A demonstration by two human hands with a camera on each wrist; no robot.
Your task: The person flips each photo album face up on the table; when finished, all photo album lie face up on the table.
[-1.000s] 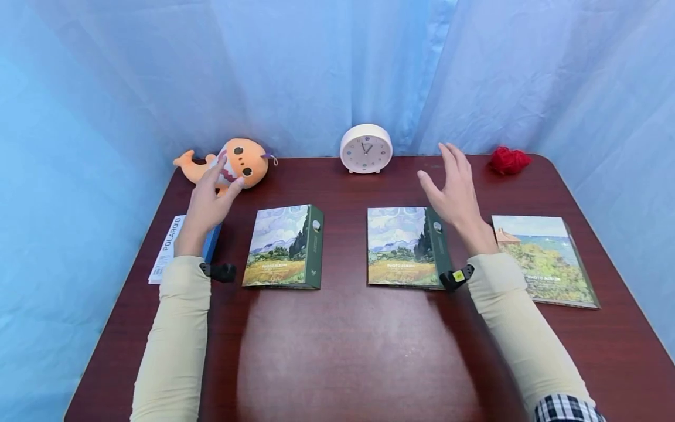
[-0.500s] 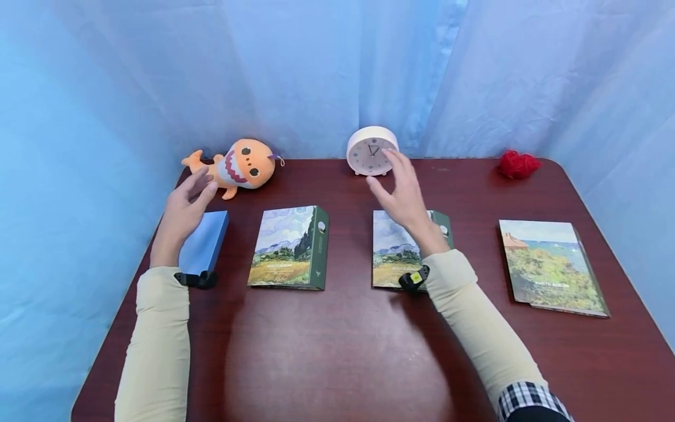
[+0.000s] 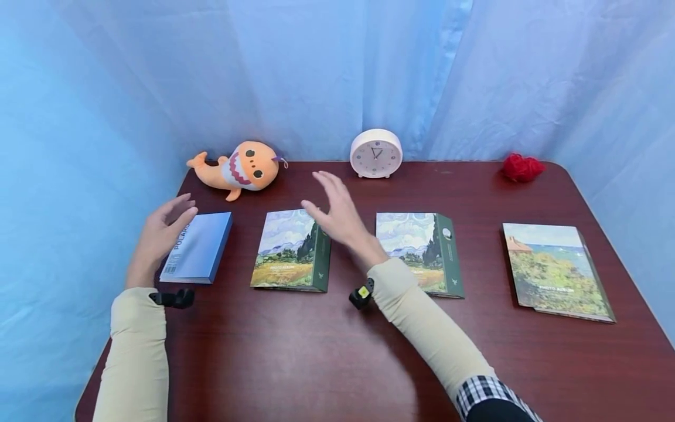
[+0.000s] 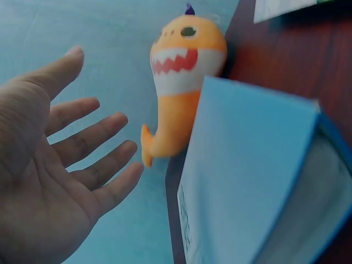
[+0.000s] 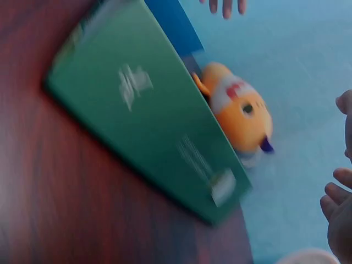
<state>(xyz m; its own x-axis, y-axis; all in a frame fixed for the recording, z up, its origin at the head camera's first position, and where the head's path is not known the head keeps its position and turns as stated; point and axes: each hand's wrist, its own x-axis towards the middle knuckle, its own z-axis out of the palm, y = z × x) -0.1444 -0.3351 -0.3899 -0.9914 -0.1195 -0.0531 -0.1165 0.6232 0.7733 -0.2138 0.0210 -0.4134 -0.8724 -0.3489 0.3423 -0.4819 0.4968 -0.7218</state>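
Near the table's [image 3: 285, 357] left edge, the blue book [image 3: 207, 240] lies beside our left hand [image 3: 158, 237], fingers apart as on our right hand [image 3: 341, 217].

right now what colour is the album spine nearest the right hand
The spine is green with pale marks, best seen in the right wrist view.

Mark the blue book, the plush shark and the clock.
Blue book [image 3: 203, 249], head view: upper cover.
Plush shark [image 4: 179, 82], left wrist view: white belly.
Clock [image 3: 377, 158], head view: dial.
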